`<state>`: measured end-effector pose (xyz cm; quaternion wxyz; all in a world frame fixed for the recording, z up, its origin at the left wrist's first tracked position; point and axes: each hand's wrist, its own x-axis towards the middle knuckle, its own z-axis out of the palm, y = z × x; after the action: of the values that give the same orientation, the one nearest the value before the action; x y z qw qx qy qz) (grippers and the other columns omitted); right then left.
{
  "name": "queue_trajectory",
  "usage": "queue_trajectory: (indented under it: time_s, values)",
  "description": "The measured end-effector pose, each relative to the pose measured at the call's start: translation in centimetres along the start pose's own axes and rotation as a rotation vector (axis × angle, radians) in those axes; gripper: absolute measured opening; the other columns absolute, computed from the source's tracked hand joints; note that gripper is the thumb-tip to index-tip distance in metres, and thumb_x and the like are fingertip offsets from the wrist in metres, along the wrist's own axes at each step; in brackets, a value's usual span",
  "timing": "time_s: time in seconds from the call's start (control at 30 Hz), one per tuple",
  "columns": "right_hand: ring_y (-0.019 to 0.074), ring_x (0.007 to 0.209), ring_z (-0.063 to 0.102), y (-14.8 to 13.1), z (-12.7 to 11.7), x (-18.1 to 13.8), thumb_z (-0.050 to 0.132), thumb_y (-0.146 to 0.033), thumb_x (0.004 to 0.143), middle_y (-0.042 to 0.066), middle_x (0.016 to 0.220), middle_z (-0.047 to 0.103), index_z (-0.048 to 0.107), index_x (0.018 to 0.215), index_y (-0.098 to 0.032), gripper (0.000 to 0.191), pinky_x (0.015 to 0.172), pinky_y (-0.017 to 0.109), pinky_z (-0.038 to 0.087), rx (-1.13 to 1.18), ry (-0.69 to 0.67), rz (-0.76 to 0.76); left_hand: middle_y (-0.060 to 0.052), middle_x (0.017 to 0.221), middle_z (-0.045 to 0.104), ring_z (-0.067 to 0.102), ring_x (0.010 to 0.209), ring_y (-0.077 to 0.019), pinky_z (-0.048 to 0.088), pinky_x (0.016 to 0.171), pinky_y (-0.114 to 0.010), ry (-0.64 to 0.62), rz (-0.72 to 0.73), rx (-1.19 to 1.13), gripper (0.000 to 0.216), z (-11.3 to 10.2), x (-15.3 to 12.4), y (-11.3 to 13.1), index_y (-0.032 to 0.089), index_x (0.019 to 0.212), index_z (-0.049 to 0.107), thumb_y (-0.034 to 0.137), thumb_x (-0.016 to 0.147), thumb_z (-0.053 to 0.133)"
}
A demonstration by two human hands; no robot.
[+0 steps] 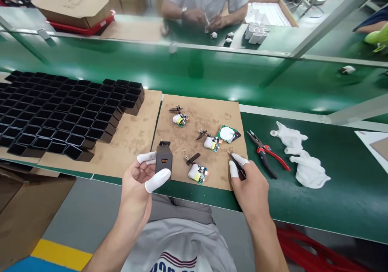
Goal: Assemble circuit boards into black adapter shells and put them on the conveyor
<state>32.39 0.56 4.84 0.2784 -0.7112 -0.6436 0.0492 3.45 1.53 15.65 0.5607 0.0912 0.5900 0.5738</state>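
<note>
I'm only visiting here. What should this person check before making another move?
1. Left hand: ok, a dark case is in its grip.
2. Right hand: ok, its grip holds a slim black tool.
3. White finger covers: ok, worn on both hands.
4. Circuit boards: ok, lying on cardboard.
5. Case interior: cannot tell, hidden from view.
6. Pliers: ok, lying on the green bench.
</note>
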Motion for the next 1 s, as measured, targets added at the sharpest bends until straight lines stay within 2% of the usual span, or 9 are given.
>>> queue_trajectory:
  time_s: [0.13, 0.27, 0.37, 0.43, 0.53, 0.6, 0.67, 0.77, 1.0]
  values:
    - [0.0338, 0.100, 0.074, 0.8, 1.2, -0.3, 0.060, -0.048, 0.111, 0.016, 0.111, 0.074, 0.082, 0.129, -0.017, 0.042, 0.088, 0.047, 0.060, -0.107, 0.097, -0.078, -0.002, 0.092, 0.077, 0.074, 0.087, -0.0185, 0.063, 0.074, -0.023, -0.038, -0.008, 0.014, 0.068, 0.0, 0.0, -0.4, 0.021, 0.075, 0.062, 0.024, 0.026, 0.108]
    - [0.0322, 0.101, 0.073, -1.6, 0.1, -0.3, 0.067, -0.043, 0.110, 0.012, 0.109, 0.073, 0.081, 0.128, -0.020, 0.033, 0.092, 0.049, 0.059, -0.023, 0.198, -0.119, -0.004, 0.099, 0.078, 0.075, 0.090, -0.0205, 0.064, 0.081, -0.030, -0.119, 0.090, 0.075, 0.064, -1.0, 0.8, -2.3, 0.019, 0.094, 0.071, 0.035, 0.044, 0.108]
    - [0.0260, 0.100, 0.075, -5.8, -0.7, -0.5, 0.072, -0.033, 0.109, 0.008, 0.109, 0.074, 0.082, 0.125, -0.025, 0.020, 0.090, 0.041, 0.061, 0.243, 0.173, -0.103, -0.005, 0.108, 0.078, 0.076, 0.100, -0.0226, 0.064, 0.095, -0.037, -0.094, 0.413, 0.244, 0.058, -1.9, 2.2, -4.1, 0.021, 0.108, 0.072, 0.032, 0.061, 0.105]
    - [0.0225, 0.097, 0.076, -9.2, -0.6, -0.7, 0.070, -0.028, 0.110, 0.006, 0.107, 0.076, 0.080, 0.126, -0.027, 0.020, 0.088, 0.037, 0.063, 0.442, 0.044, -0.097, -0.006, 0.114, 0.076, 0.075, 0.107, -0.0250, 0.062, 0.100, -0.042, -0.004, 0.729, 0.438, 0.054, -2.5, 3.5, -5.1, 0.022, 0.117, 0.070, 0.030, 0.073, 0.099]
    - [0.0234, 0.102, 0.079, -13.5, 0.9, -0.8, 0.069, -0.032, 0.110, 0.008, 0.117, 0.079, 0.075, 0.138, -0.027, 0.029, 0.088, 0.037, 0.067, 0.634, -0.204, -0.111, -0.008, 0.113, 0.072, 0.071, 0.106, -0.0292, 0.059, 0.095, -0.046, 0.149, 1.159, 0.827, 0.046, -3.5, 5.5, -6.2, 0.022, 0.126, 0.069, 0.026, 0.085, 0.090]
    - [0.0275, 0.122, 0.079, -15.3, 2.5, -0.7, 0.070, -0.037, 0.109, 0.012, 0.135, 0.079, 0.068, 0.150, -0.026, 0.043, 0.103, 0.043, 0.068, 0.685, -0.335, -0.079, -0.010, 0.113, 0.070, 0.067, 0.102, -0.0301, 0.057, 0.088, -0.045, 0.159, 1.297, 1.006, 0.043, -4.1, 6.1, -6.8, 0.021, 0.129, 0.067, 0.024, 0.090, 0.085]
    - [0.0317, 0.142, 0.072, -16.2, 4.0, -0.6, 0.074, -0.039, 0.106, 0.015, 0.151, 0.073, 0.063, 0.156, -0.023, 0.054, 0.118, 0.050, 0.063, 0.674, -0.386, -0.044, -0.011, 0.114, 0.068, 0.066, 0.099, -0.0287, 0.057, 0.084, -0.042, 0.077, 1.317, 1.022, 0.043, -4.5, 6.0, -7.5, 0.021, 0.134, 0.064, 0.020, 0.094, 0.080]
    - [0.0347, 0.154, 0.064, -16.3, 5.5, -0.7, 0.074, -0.036, 0.106, 0.018, 0.159, 0.069, 0.066, 0.153, -0.022, 0.050, 0.126, 0.054, 0.058, 0.592, -0.352, -0.063, -0.009, 0.114, 0.068, 0.069, 0.102, -0.0252, 0.061, 0.085, -0.038, -0.043, 1.302, 0.900, 0.039, -4.8, 5.4, -8.4, 0.023, 0.134, 0.061, 0.009, 0.098, 0.070]
    - [0.0369, 0.142, 0.073, -15.9, 5.7, -0.7, 0.061, -0.030, 0.115, 0.021, 0.145, 0.078, 0.071, 0.150, -0.019, 0.038, 0.114, 0.055, 0.065, 0.403, -0.248, -0.171, -0.006, 0.112, 0.070, 0.077, 0.108, -0.0238, 0.065, 0.086, -0.035, -0.114, 1.298, 0.810, 0.033, -5.4, 5.5, -8.7, 0.026, 0.121, 0.060, 0.007, 0.096, 0.070]
